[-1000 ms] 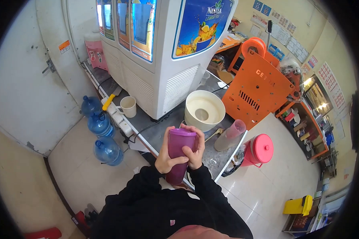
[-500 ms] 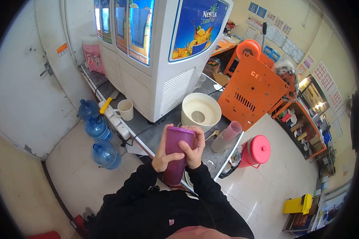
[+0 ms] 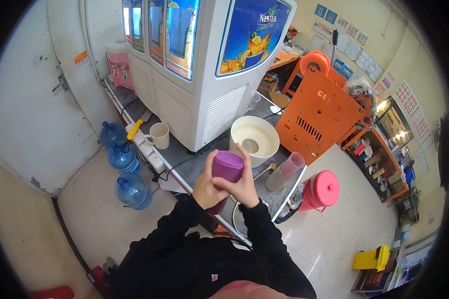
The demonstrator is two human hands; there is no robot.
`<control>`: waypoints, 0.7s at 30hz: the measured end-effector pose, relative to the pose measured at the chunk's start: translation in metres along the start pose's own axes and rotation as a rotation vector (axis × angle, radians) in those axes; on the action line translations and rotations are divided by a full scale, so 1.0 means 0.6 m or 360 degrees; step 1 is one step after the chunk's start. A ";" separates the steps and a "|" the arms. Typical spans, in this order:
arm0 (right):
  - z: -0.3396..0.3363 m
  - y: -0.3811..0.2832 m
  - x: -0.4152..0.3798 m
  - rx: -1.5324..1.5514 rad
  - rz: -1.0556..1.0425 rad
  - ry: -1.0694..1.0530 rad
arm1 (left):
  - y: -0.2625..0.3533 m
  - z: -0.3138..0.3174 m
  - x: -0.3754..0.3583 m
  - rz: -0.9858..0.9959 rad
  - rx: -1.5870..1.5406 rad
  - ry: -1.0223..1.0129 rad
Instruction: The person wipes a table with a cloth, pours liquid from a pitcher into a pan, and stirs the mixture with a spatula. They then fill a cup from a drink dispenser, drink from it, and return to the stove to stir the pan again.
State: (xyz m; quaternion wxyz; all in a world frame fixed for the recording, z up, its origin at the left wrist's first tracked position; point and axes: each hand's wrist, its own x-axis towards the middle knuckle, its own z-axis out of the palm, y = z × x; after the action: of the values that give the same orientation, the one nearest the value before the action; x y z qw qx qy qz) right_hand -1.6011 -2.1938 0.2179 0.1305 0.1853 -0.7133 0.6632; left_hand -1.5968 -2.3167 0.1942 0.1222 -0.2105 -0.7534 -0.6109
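A purple lidded container (image 3: 228, 170), taller than it is wide, is held between both hands over the near edge of the counter. My left hand (image 3: 206, 190) wraps its left side, and my right hand (image 3: 244, 185) grips the right side, with the thumbs crossing in front. The purple lid faces up toward me; the lower body is partly hidden behind my hands. Just beyond stands a cream tub (image 3: 257, 127) with a round opening or strainer in its bottom. To the right is a clear tall cup (image 3: 277, 180) with a pink cup (image 3: 293, 163) in its top.
A drink dispenser (image 3: 219, 107) fills the counter's back. A white mug (image 3: 159, 136) and yellow-handled knife (image 3: 134, 129) lie left, by a power strip (image 3: 152, 158). An orange machine (image 3: 314, 112) stands right, a red drink cooler (image 3: 324, 192) below. Blue water bottles (image 3: 133, 191) stand on the floor.
The purple container has tilted, so its lid now faces me more. Both hands have shifted around it, and the thumbs have come together lower down. The view has shifted slightly.
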 end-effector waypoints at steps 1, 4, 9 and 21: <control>0.002 0.001 0.002 0.0030 0.0081 0.0033 | -0.009 -0.006 -0.001 -0.0104 0.0046 -0.0158; -0.005 0.029 0.008 -0.0702 -0.0182 0.0038 | -0.028 -0.021 -0.011 0.0102 0.0171 -0.0235; -0.063 0.110 0.035 0.0009 0.0282 0.0121 | -0.046 -0.084 -0.020 -0.0370 -0.0222 0.0141; -0.039 0.131 0.017 -0.0079 0.0222 0.0226 | -0.098 -0.077 -0.034 -0.0378 -0.0339 -0.0082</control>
State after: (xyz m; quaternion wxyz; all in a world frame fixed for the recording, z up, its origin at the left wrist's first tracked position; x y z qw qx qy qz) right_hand -1.6458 -2.1671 0.1537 0.1388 0.0845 -0.7297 0.6642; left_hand -1.6095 -2.3746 0.1447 0.0066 -0.1473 -0.7068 -0.6918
